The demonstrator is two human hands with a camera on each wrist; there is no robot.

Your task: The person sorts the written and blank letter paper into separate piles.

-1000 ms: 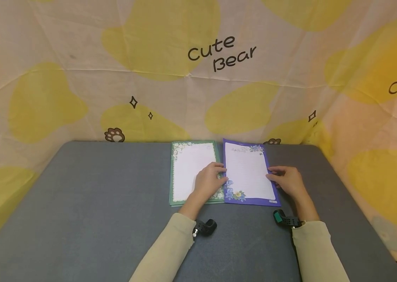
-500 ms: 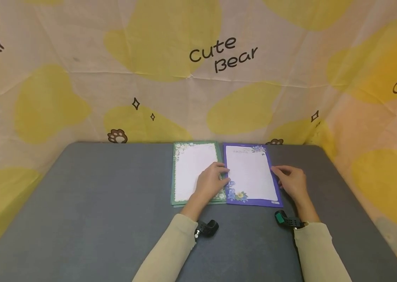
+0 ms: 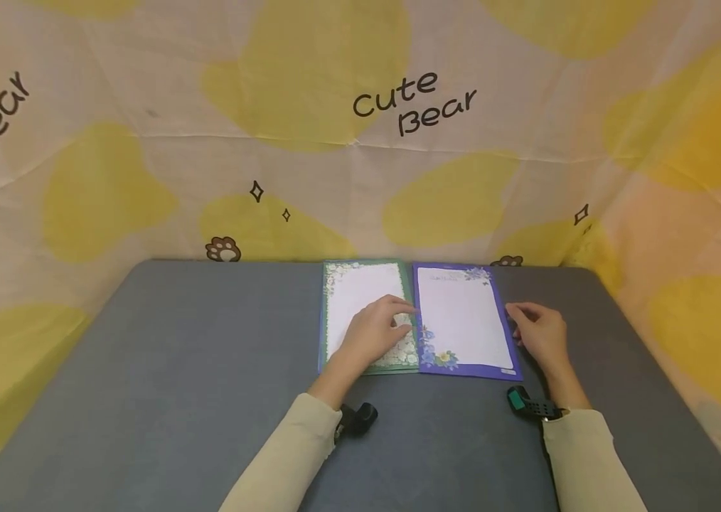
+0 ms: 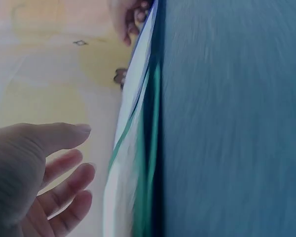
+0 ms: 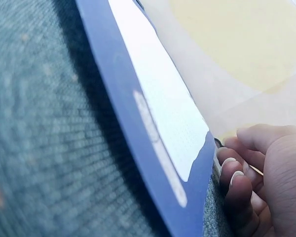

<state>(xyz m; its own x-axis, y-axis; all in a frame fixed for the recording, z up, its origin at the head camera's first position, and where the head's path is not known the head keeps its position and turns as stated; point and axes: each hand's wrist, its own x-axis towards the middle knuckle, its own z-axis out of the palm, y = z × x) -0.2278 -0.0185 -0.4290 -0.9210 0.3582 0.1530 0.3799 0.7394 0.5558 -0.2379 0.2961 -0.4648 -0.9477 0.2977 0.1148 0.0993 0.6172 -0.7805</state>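
A purple-bordered sheet of stationery paper [image 3: 463, 313] with blue flowers and a white middle lies on the right. To its left, overlapping slightly in this view, is a small stack of green-bordered floral sheets [image 3: 350, 299]. My left hand [image 3: 373, 331] hovers over the right part of the green stack, fingers relaxed and spread, fingertips near the purple sheet's left edge. In the left wrist view its thumb and fingers [image 4: 64, 136] hold nothing. My right hand [image 3: 542, 334] is beside the purple sheet's right edge, fingers loosely bent. The right wrist view shows these fingertips [image 5: 232, 168] just past the purple border [image 5: 192, 217].
Both sets of paper lie toward the back of a grey table [image 3: 207, 398]. Behind it hangs a patterned cloth [image 3: 309, 85] with yellow patches and lettering. A dark wrist strap with a camera [image 3: 357, 419] is on the left wrist, another strap [image 3: 533, 405] on the right.
The purple sheet's raised top edge has come down flat. My right fingertips have come off its right edge, and my left hand has drawn back left over the green sheets. The head view shifted slightly.
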